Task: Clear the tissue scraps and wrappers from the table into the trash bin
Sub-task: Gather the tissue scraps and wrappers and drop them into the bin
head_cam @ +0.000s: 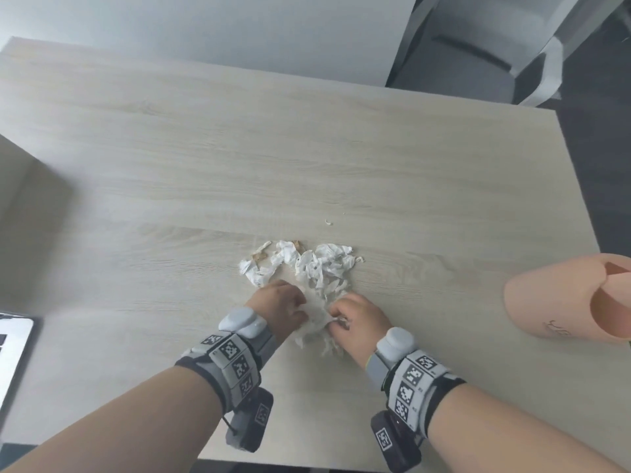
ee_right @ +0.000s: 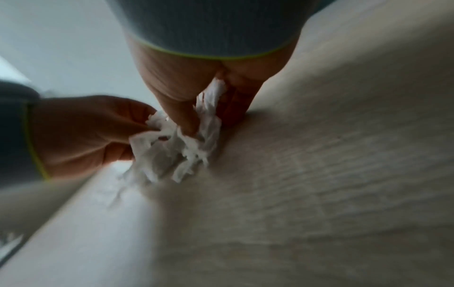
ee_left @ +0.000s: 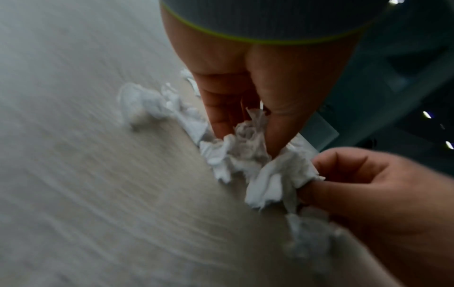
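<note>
Both hands sit close together near the front edge of the wooden table (head_cam: 307, 148); the left hand (head_cam: 278, 310) pinches a bunch of white tissue scraps (head_cam: 316, 322) between thumb and fingers; the right hand (head_cam: 358, 319) grips the same bunch from the other side, fingers curled round it; more torn tissue (head_cam: 307, 264) lies spread on the table just beyond the hands, with small brownish wrappers (head_cam: 259, 256) among it; a pink trash bin (head_cam: 553, 302) stands at the right.
</note>
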